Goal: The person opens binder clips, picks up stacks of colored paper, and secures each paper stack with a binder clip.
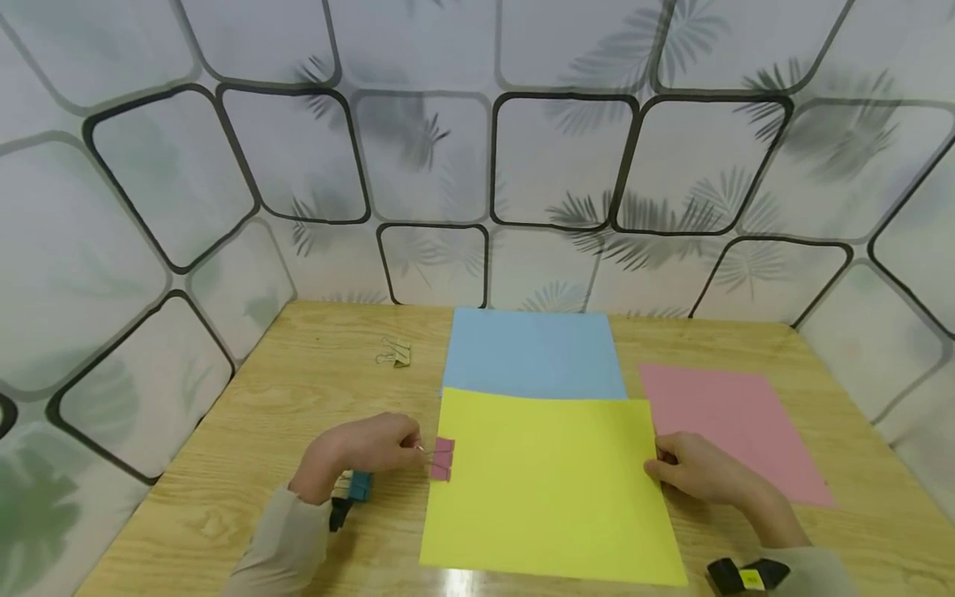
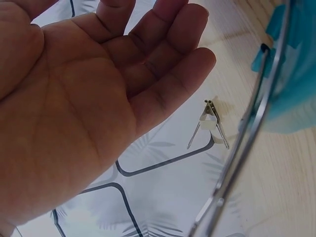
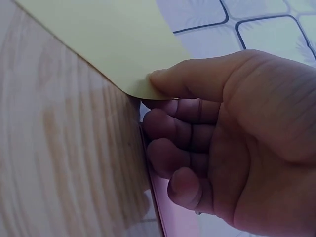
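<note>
Left hand point(image 1: 369, 444) had the pink clip point(image 1: 443, 459) pinched, far as I could tell, at nine o'clock on the yellow sheet point(image 1: 552, 489); right hand point(image 1: 701, 468) pinched its three o'clock edge.

**Room at left, tight at the centre**

Bare wood on the table point(image 1: 239, 448) leaves a lane between the left hand point(image 1: 369, 445) and the patterned wall point(image 1: 112, 332) — a pale binder clip point(image 1: 400, 354) stands farther back. A blue binder clip point(image 1: 360, 487) obstructs beside the left wrist. The pink binder clip point(image 1: 443, 459) blocks the yellow sheet's point(image 1: 555, 489) left edge — the right hand point(image 1: 697, 466) its right.
</note>
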`<state>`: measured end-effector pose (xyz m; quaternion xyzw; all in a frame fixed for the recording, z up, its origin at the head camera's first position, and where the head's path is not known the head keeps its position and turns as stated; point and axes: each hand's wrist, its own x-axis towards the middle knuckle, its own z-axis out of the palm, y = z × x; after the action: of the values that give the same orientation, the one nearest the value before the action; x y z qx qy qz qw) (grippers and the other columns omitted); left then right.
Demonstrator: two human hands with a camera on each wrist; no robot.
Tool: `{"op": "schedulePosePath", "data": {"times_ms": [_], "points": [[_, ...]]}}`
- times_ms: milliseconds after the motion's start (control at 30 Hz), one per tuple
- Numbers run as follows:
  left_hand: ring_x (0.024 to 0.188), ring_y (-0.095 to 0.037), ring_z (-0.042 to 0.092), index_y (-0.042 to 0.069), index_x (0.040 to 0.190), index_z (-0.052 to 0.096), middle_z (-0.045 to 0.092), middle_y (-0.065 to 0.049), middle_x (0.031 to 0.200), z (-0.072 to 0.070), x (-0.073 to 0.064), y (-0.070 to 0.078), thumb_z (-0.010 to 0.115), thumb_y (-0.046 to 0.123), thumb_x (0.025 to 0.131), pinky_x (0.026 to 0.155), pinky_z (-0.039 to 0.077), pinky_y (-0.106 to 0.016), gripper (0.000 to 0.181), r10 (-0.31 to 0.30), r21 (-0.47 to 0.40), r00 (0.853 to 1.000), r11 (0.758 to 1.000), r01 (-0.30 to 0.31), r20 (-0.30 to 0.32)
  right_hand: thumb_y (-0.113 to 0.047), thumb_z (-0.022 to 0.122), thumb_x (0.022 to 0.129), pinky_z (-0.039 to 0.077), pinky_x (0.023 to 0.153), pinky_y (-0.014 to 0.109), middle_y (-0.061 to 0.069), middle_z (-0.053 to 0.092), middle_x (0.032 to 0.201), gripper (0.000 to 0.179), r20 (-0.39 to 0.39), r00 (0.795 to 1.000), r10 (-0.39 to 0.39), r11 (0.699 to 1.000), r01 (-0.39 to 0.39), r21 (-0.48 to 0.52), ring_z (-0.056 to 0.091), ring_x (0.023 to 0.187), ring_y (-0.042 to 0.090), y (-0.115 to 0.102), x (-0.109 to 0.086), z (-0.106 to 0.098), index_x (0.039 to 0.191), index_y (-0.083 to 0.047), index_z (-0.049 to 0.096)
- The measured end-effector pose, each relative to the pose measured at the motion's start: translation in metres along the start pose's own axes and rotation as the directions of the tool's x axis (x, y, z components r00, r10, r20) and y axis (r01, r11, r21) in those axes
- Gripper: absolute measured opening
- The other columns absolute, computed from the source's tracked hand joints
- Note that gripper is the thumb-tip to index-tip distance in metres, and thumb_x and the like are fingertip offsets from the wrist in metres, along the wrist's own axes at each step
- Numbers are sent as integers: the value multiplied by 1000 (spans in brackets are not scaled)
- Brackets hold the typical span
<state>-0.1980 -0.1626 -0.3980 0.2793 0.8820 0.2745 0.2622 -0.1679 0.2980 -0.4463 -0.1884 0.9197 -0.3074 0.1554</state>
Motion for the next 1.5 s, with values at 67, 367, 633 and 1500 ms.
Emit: {"op": "schedulePosePath", "data": {"times_ms": [67, 367, 633, 1500], "points": [[52, -11, 25, 14, 66, 41, 30, 5, 58, 0, -1, 0, 58, 17, 99, 53, 27, -27, 38, -2, 0, 1000, 1000, 2, -2, -20, 62, 97, 32, 50, 22, -8, 40, 61, 32, -10, 1000, 6, 1000, -6, -4, 34, 51, 3, 0, 1, 1, 70, -13, 48], [53, -12, 27, 13, 69, 44, 31, 5, 60, 0, 0, 1, 57, 15, 98, 54, 29, -27, 33, 4, -9, 1000, 1000, -4, -20, -22, 63, 97, 32, 52, 22, -8, 39, 60, 33, -11, 1000, 28, 1000, -28, -11, 34, 51, 3, -1, 1, 1, 69, -13, 47], [54, -11, 29, 12, 71, 46, 33, 4, 61, -1, 2, 2, 56, 12, 98, 54, 29, -26, 29, 18, 6, 999, 1000, -18, -44, -24, 65, 96, 33, 53, 22, -8, 41, 62, 30, -17, 1000, 10, 1000, -10, -11, 37, 54, 4, -2, -1, 0, 72, -13, 51], [51, -13, 29, 11, 71, 46, 35, 3, 60, -1, 0, 0, 54, 13, 100, 53, 29, -27, 31, -12, -33, 996, 999, 9, -93, -29, 66, 96, 33, 50, 21, -9, 43, 59, 32, -3, 1000, 17, 1000, -17, 24, 35, 50, 2, 1, 3, 2, 71, -13, 56]]}}
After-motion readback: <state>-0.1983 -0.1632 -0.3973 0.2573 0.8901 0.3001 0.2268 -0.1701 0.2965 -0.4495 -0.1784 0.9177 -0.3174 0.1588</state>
